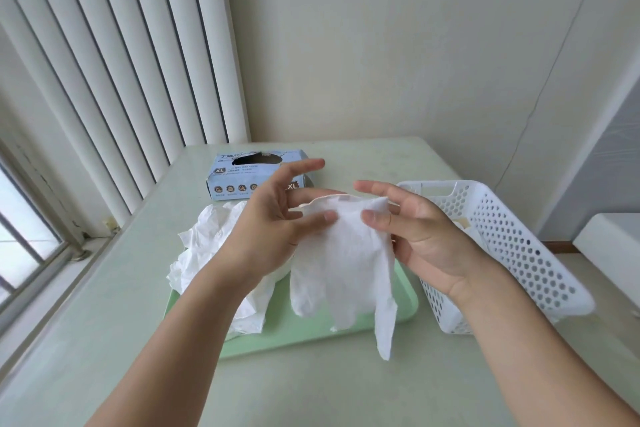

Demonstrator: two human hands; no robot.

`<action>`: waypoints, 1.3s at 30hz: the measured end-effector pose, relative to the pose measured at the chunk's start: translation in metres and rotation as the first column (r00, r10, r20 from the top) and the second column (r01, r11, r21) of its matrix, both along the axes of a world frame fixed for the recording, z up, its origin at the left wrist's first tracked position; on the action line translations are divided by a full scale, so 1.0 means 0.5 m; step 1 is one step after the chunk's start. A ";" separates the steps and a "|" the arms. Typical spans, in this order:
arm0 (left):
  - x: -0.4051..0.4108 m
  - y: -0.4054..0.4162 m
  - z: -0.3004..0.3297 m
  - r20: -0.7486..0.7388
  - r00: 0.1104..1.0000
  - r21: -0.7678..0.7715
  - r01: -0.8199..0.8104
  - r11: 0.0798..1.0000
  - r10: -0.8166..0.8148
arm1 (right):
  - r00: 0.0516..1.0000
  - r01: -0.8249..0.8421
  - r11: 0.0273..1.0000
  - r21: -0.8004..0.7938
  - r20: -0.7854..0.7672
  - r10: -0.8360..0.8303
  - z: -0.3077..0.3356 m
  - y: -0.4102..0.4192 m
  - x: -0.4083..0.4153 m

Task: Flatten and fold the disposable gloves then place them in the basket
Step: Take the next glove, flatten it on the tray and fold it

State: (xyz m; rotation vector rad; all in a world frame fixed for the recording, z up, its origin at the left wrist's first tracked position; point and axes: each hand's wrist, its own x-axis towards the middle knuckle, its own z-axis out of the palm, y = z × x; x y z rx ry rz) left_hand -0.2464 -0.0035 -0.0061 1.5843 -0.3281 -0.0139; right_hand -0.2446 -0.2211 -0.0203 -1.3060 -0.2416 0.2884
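Pinching the cuff edge of a white disposable glove from both sides, up in the air above the table. Left hand: thumb pressed on the front of the cuff, some fingers behind it, index finger stretched out straight and free toward the far side. Right hand: thumb on the front of the cuff at its right corner, other fingers behind the glove, mostly straight, palm turned to the camera. Both grips narrow, only at the fingertips, with the cuff stretched flat between them.

Hanging down from this grip, the glove with its fingers pointing to the near edge of the table, wrinkled, not folded. Lower tips of the glove seen over a light green tray; touching it or not, cannot tell.

On the left part of the tray, partly behind the left forearm, a crumpled pile of white gloves, spilling over the tray's left edge.

Beyond the hands, on the table, a blue glove box marked XL, with an opening on top, partly hidden by the left hand.

To the right, just beside the tray, a white perforated plastic basket, with something pale inside, mostly hidden by the right hand and wrist.

Farther out, vertical white blinds at the left by a window and a pale wall behind the table.
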 end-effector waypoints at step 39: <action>-0.012 -0.020 -0.214 0.289 0.905 0.749 -0.010 0.662 -0.313 | 0.935 0.015 0.080 -0.997 0.042 0.352 -0.068 0.012 -0.037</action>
